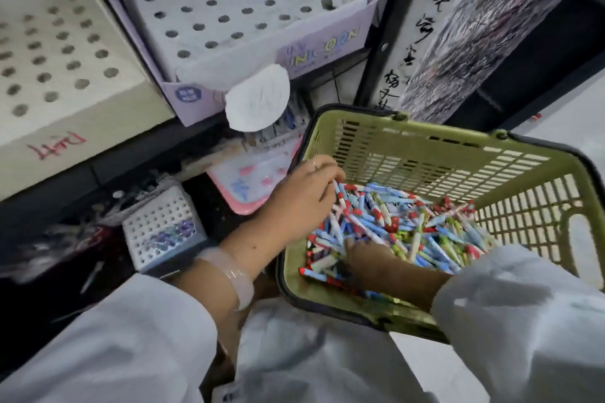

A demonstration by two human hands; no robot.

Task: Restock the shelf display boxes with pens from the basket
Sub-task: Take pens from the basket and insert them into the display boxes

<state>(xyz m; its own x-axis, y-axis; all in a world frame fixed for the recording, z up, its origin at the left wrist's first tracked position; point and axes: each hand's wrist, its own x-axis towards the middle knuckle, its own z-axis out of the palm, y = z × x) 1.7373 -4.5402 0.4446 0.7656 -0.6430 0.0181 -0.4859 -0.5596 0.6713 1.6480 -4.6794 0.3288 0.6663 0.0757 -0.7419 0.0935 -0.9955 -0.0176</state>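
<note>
I have both hands down in the basket [425, 154], which sits tilted toward me against my lap, so the pens [409, 226] slide into one heap at its low side where I can rake them. My left hand [301, 199] lies over the near-left edge of the heap; its fingers [330, 178] curl down onto the pens and seem to be pinching one or two at the tips, though blur keeps me from being sure. My right hand [366, 255] is dug in lower, fingers buried among the pens, so I cannot tell whether they grip anything.

The boxes wait on the shelf to my upper left, faces sloped forward so the holes meet a hand coming from below. The lilac box [248, 10] shows row on row of unfilled holes; so does the cream box [59, 52] beside it. I judge this to be the gathering step, with no pen yet seated in either.

Readable writing: "INKCORN", or close to it, in coloured letters on the lilac box's front. Red handwritten marks on the cream box I cannot read. Black brush calligraphy runs down the panel [422, 36] at right.
</note>
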